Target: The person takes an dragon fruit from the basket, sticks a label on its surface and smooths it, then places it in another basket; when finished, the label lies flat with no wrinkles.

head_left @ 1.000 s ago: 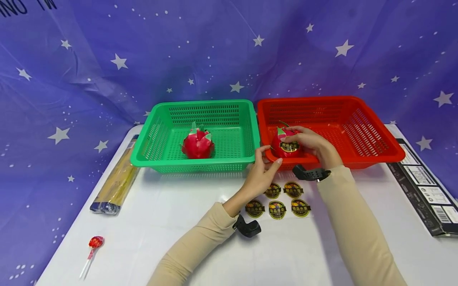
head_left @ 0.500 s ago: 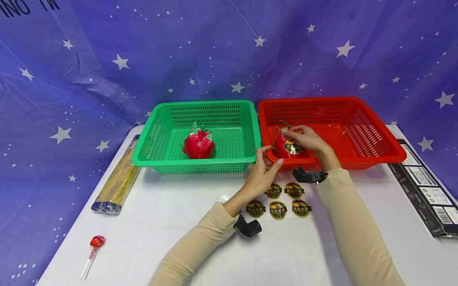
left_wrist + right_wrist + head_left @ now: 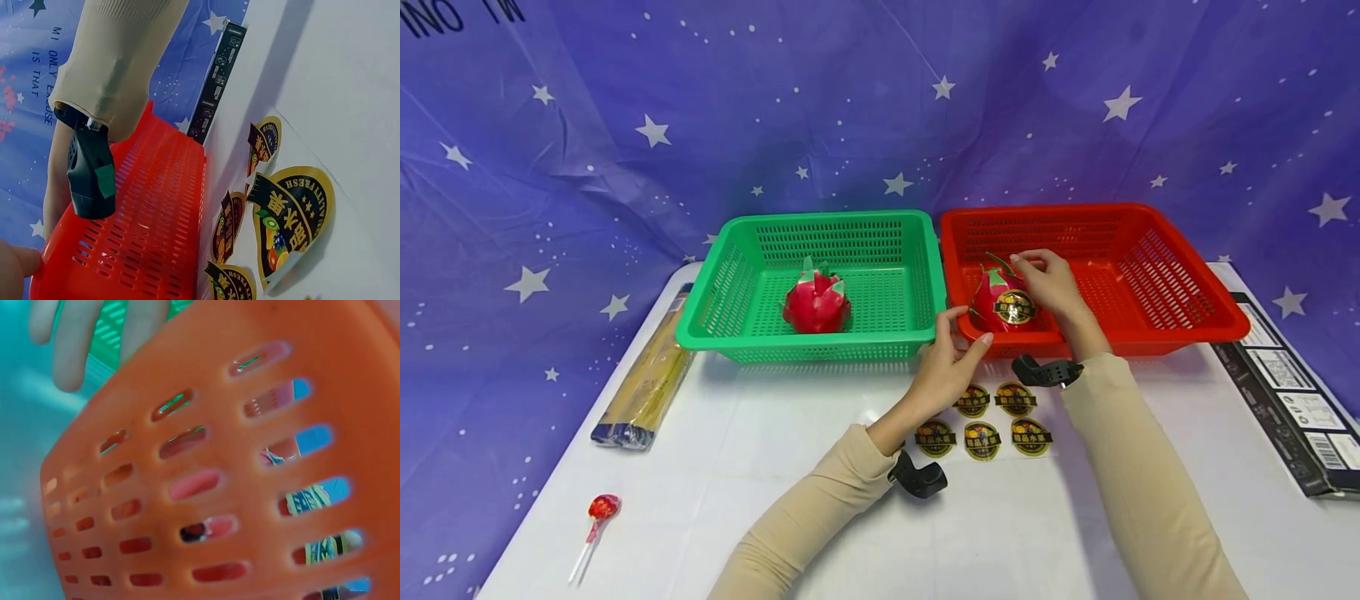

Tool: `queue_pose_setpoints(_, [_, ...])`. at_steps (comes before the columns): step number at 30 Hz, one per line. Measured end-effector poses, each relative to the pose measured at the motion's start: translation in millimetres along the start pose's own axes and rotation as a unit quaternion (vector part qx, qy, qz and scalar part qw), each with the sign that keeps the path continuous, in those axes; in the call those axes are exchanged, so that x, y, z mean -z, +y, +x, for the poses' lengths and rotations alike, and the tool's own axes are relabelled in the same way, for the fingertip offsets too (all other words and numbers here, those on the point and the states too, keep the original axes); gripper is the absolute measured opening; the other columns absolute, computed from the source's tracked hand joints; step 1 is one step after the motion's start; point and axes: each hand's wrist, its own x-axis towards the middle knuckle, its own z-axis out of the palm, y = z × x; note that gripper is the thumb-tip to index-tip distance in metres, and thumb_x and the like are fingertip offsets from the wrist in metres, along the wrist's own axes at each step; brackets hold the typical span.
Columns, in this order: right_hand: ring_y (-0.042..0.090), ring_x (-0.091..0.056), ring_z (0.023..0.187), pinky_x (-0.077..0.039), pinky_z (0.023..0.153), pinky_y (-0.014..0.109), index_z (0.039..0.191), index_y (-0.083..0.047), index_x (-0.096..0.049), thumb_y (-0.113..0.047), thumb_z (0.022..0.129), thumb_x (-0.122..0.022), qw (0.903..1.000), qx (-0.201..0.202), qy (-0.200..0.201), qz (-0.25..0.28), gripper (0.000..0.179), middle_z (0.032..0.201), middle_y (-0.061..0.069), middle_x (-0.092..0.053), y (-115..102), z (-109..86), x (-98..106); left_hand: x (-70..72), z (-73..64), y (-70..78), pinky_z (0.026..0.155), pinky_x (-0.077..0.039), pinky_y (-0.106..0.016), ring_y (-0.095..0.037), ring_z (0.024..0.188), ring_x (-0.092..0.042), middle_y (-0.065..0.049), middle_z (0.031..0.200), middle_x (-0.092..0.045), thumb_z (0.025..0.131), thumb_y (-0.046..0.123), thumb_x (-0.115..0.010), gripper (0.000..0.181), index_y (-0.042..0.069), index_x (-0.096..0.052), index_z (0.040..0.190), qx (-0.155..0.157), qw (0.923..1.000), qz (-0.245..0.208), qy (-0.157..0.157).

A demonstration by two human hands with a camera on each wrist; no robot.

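Note:
In the head view, a dragon fruit [image 3: 990, 290] sits in the front left corner of the red basket [image 3: 1180, 329], a round black and gold sticker [image 3: 1015, 307] on its near side. My right hand [image 3: 1048, 279] is just right of the fruit, thumb tip beside its green leaf tips; whether they touch I cannot tell. My left hand [image 3: 943, 367] grips the basket's front left corner, thumb in front and forefinger on the rim. Its fingers [image 3: 70, 359] show beyond the basket wall in the right wrist view, and its thumb at the rim in the left wrist view.
A green basket [image 3: 808, 340] with another dragon fruit [image 3: 816, 306] stands to the left. Several similar stickers [image 3: 982, 440] lie on a sheet before the red basket. A lollipop [image 3: 598, 521], a bagged yellowish pack [image 3: 643, 383] and a black box [image 3: 1292, 400] flank them.
My right hand has let go of the stickered dragon fruit and shifted up and right, uncovering more of the fruit and sticker. The left hand has stayed on the basket corner.

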Motion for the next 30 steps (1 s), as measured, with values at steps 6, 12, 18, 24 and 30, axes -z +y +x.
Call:
queue_pose_setpoints(6, [0.009,-0.051,0.084,-0.038,0.07,0.021,0.114,-0.004,-0.057,-0.032,0.092,-0.048,0.9926,0.054,0.107,0.016,0.037,0.109,0.014,-0.058,-2,-0.5,-3,3.3,-5.3,2.6,0.06,-0.047,-0.021,-0.022,0.087,-0.064,-0.012,0.104,-0.06,0.093,0.035,-0.048,0.059,0.019,-0.019,0.141,-0.003,0.9994,0.035,-0.003])
queue_pose_setpoints(12, [-0.003,-0.055,0.075,-0.043,0.07,0.016,0.103,-0.004,-0.062,-0.025,0.091,-0.052,0.98,0.105,0.149,0.079,0.025,0.086,-0.002,-0.063,-7,-9.7,-3,8.7,-16.7,7.3,0.075,-0.05,-0.021,-0.018,0.092,-0.062,-0.014,0.111,-0.055,0.092,0.03,-0.051,0.064,0.012,-0.019,0.144,-0.027,0.9975,0.064,-0.012])
queue_pose_setpoints(18, [0.002,-0.063,0.072,-0.049,0.065,0.014,0.1,-0.011,-0.061,-0.019,0.089,-0.056,0.9655,0.145,0.101,0.191,0.014,0.08,-0.01,-0.063,-10,-24.2,-2,16.1,-39.5,8.6,0.09,-0.047,-0.036,-0.024,0.106,-0.057,-0.013,0.126,-0.048,0.091,0.037,-0.05,0.064,0.02,-0.018,0.144,-0.007,0.9971,0.067,-0.036])
queue_pose_setpoints(24, [0.008,-0.066,0.073,-0.052,0.069,0.021,0.102,-0.009,-0.06,-0.021,0.088,-0.058,0.9425,0.183,0.009,0.28,0.018,0.082,-0.004,-0.068,-18,-46.1,-4,33.4,-68.4,3.5,0.085,-0.048,-0.031,-0.019,0.101,-0.059,-0.013,0.12,-0.054,0.091,0.034,-0.051,0.053,0.014,-0.033,0.137,-0.001,0.997,0.071,-0.029])
queue_pose_setpoints(30, [0.011,-0.065,0.072,-0.052,0.073,0.022,0.103,-0.006,-0.06,-0.017,0.09,-0.055,0.9344,0.232,-0.029,0.269,0.018,0.084,0.0,-0.067,-32,-66.2,-19,68.6,-89.0,-4.0,0.084,-0.048,-0.037,-0.019,0.098,-0.06,-0.008,0.111,-0.061,0.09,0.02,-0.055,0.031,0.011,-0.051,0.12,-0.007,0.9963,0.062,0.059])
